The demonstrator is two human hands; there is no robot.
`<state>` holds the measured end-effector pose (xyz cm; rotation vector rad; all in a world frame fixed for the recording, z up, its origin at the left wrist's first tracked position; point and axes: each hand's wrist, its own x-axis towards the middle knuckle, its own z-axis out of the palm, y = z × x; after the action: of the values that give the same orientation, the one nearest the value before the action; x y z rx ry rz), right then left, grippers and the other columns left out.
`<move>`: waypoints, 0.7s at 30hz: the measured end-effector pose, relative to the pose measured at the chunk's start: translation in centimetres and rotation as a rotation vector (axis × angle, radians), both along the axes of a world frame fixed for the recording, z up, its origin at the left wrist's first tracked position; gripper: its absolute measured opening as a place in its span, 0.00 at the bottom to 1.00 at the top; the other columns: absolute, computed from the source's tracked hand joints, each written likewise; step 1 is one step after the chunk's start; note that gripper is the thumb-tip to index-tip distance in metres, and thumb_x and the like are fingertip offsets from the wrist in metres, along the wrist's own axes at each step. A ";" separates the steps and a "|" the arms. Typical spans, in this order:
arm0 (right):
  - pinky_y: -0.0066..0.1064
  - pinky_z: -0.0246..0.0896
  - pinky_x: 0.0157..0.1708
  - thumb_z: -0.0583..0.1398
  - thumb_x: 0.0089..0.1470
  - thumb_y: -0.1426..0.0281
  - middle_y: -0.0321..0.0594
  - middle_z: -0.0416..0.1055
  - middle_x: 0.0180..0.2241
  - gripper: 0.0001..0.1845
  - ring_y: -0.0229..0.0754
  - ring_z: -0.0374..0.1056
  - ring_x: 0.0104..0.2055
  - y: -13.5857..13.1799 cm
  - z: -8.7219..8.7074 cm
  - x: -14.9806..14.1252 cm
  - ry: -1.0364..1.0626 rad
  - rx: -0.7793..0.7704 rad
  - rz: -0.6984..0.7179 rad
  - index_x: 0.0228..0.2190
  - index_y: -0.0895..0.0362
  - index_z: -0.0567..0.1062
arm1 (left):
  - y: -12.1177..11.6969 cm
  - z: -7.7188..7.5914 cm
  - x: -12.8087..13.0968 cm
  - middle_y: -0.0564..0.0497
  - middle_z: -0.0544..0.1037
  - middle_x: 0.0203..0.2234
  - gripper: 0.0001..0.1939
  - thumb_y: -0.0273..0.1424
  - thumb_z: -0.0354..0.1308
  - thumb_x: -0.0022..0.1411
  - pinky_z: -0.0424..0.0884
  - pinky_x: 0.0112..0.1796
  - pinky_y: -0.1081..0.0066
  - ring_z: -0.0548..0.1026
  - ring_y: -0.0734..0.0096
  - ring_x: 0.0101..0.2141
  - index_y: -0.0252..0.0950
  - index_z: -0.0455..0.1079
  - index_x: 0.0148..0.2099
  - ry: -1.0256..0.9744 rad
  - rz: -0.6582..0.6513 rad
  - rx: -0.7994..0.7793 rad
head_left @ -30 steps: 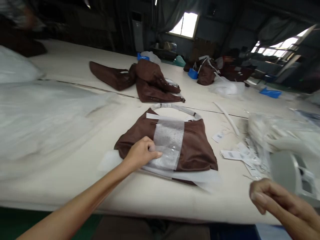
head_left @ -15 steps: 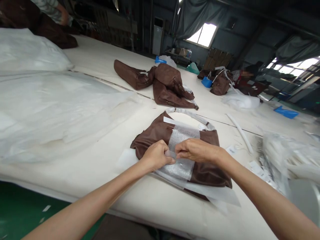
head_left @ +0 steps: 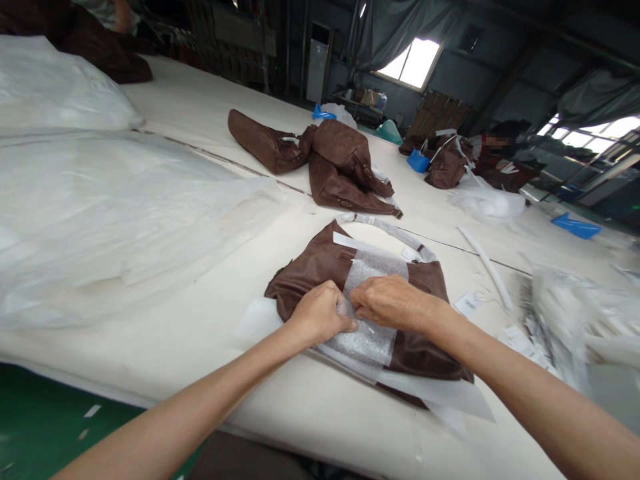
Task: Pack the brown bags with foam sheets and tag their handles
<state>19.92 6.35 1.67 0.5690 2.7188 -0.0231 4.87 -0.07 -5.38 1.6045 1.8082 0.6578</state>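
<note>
Bag (head_left: 310, 267) under both hands, long axis left-right; left hand (head_left: 323, 312), right hand (head_left: 387, 300) curled at wrap (head_left: 363, 343), can't tell if pinching.

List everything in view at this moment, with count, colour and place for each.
handbag: 1, brown, table front, under the hands
translucent band: 1, whitish, across the handbag
more bags: at least 3, brown, behind it
table: 1, off-white, centre
plastic sheeting: uncounted, translucent, left
plastic packaging: uncounted, whitish, right
tags: several, white, right
strip: 1, white, right
blue pieces: 3, blue, back and right
windows: at least 2, bright, back
co-workers: 2 partly seen, dim, far left and back right
floor: 1, green, lower left
left hand: 1, bare, at the band
right hand: 1, bare, at the band
</note>
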 end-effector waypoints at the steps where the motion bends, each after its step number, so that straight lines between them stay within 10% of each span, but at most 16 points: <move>1: 0.32 0.60 0.33 0.57 0.61 0.69 0.45 0.78 0.39 0.08 0.49 0.74 0.43 -0.2 -0.1 -0.2 -0.007 0.012 -0.021 0.40 0.57 0.74 | 0.0 0.1 0.0 0.55 0.69 0.27 0.21 0.31 0.74 0.40 0.61 0.31 0.70 0.70 0.68 0.29 0.37 0.60 0.21 0.008 -0.007 0.001; 8: 0.32 0.62 0.33 0.64 0.56 0.64 0.46 0.77 0.38 0.19 0.50 0.74 0.40 0.5 0.4 -0.4 0.052 0.000 -0.175 0.46 0.59 0.69 | 0.0 0.4 0.0 0.55 0.69 0.29 0.21 0.33 0.74 0.42 0.61 0.32 0.70 0.71 0.69 0.30 0.37 0.61 0.21 0.042 -0.043 0.007; 13: 0.34 0.64 0.38 0.53 0.66 0.68 0.43 0.72 0.35 0.09 0.44 0.69 0.38 -1.5 0.4 3.4 0.606 0.192 -0.379 0.37 0.57 0.72 | -0.2 0.2 -0.1 0.55 0.71 0.30 0.18 0.33 0.74 0.41 0.62 0.33 0.71 0.72 0.68 0.31 0.36 0.65 0.22 0.007 -0.032 0.020; 21: 0.54 0.52 0.63 0.50 0.67 0.71 0.54 0.62 0.62 0.23 0.54 0.54 0.66 -7.9 -6.8 5.2 0.584 0.324 -0.155 0.60 0.66 0.63 | -0.2 0.1 -0.2 0.54 0.71 0.29 0.16 0.35 0.72 0.43 0.63 0.33 0.70 0.72 0.68 0.31 0.36 0.66 0.23 -0.005 -0.060 0.022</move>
<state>25.13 -1.60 -5.17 0.9984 3.2588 0.2553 4.68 -0.27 -5.24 1.6637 1.7479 0.6555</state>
